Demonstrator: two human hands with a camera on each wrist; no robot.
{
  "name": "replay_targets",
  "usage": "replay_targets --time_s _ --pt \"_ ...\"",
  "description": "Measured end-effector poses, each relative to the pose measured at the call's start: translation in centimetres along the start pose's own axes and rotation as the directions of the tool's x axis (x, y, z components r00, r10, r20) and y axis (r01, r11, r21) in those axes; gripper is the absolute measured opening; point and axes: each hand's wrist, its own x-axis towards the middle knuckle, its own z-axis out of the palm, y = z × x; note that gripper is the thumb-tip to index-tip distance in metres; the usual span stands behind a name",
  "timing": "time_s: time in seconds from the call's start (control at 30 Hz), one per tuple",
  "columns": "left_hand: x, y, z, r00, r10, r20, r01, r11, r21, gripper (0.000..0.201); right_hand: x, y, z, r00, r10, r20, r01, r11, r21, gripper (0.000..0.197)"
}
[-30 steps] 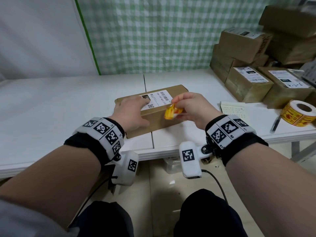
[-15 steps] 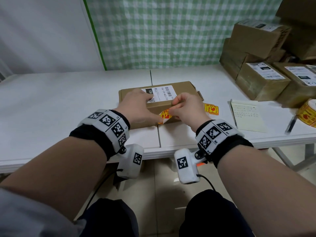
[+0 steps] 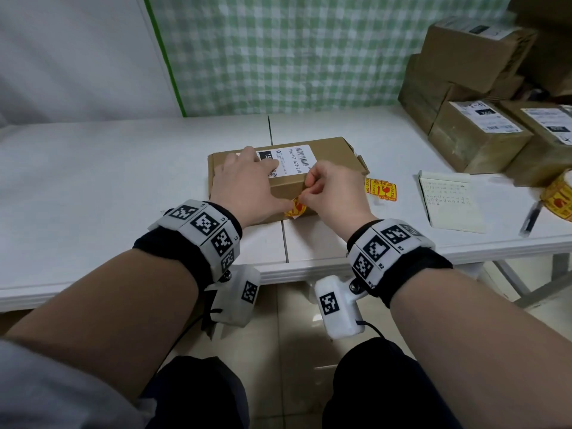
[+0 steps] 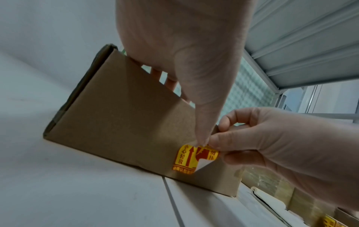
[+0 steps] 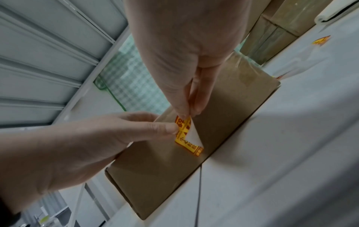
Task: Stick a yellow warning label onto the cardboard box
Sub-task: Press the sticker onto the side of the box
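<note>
A brown cardboard box (image 3: 325,153) with a white shipping label on top lies on the white table. My left hand (image 3: 244,181) rests with its fingers flat on the box top, and its thumb presses the yellow warning label (image 3: 295,209) against the box's near side. My right hand (image 3: 328,193) pinches the label's right edge between thumb and forefinger. In the left wrist view the label (image 4: 186,159) lies partly on the box side (image 4: 124,122), its lower right corner curled up and showing white. The right wrist view shows the label (image 5: 183,135) peeling away from the box (image 5: 155,169).
Another yellow label (image 3: 381,189) lies on the table right of the box. Farther right are a notepad (image 3: 448,199), a pen (image 3: 530,218) and a label roll (image 3: 558,199). Stacked cardboard boxes (image 3: 476,134) fill the back right. The table's front edge (image 3: 185,274) is close to me.
My right hand brought the label down from above the box to its near side. My left thumb moved onto the label.
</note>
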Motion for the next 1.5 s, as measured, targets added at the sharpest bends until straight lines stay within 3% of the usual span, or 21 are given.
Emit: replay_targets --time_s 0.17,0.37,0.47,0.57,0.63,0.83,1.03,1.33,1.4,1.5 --pt "-0.1 0.3 -0.2 1.000 -0.003 0.003 0.003 0.999 0.035 0.084 -0.1 0.0 0.1 1.000 -0.015 0.005 0.015 0.999 -0.046 0.020" --pt "0.2 0.2 -0.1 1.000 0.009 -0.017 -0.008 0.999 0.038 0.059 -0.6 -0.1 0.2 0.997 -0.055 -0.058 0.048 0.991 -0.122 0.015" --pt "0.2 0.0 -0.1 1.000 0.026 -0.011 -0.025 0.999 0.046 0.061 -0.5 0.0 -0.1 0.986 -0.113 -0.123 0.068 0.944 -0.322 0.033" --pt "0.2 -0.1 -0.1 1.000 0.023 -0.017 -0.023 0.999 0.032 0.064 0.0 -0.2 -0.1 0.982 -0.152 -0.112 0.077 0.863 -0.499 0.054" --pt "0.2 -0.1 -0.1 1.000 0.014 -0.016 -0.013 1.000 0.023 0.063 0.5 -0.4 -0.2 0.983 -0.163 -0.089 0.088 0.831 -0.549 0.057" --pt "0.6 -0.7 -0.6 0.999 -0.016 0.029 0.017 0.999 -0.031 0.062 1.0 0.7 -1.2 0.990 -0.129 -0.051 0.092 0.889 -0.449 0.043" --pt "0.1 -1.1 -0.7 0.994 -0.073 0.084 0.078 0.995 -0.067 0.063 1.6 1.2 -1.6 0.985 0.171 0.005 -0.165 0.954 -0.251 0.078" --pt "0.0 -2.3 -4.8 0.988 -0.131 -0.080 0.119 0.983 -0.140 0.037 1.8 -1.1 -3.1 0.991 0.131 -0.039 -0.136 0.974 -0.179 0.074" --pt "-0.3 -2.5 -4.9 0.996 -0.082 -0.037 0.078 0.991 -0.105 0.045 1.8 -1.6 -2.9 0.992 0.124 -0.040 -0.129 0.969 -0.210 0.072" --pt "-1.2 -2.6 -4.2 0.994 -0.003 0.112 -0.002 0.999 0.044 0.096 2.0 -2.2 -2.4 0.993 0.118 -0.005 -0.115 0.954 -0.276 0.068"
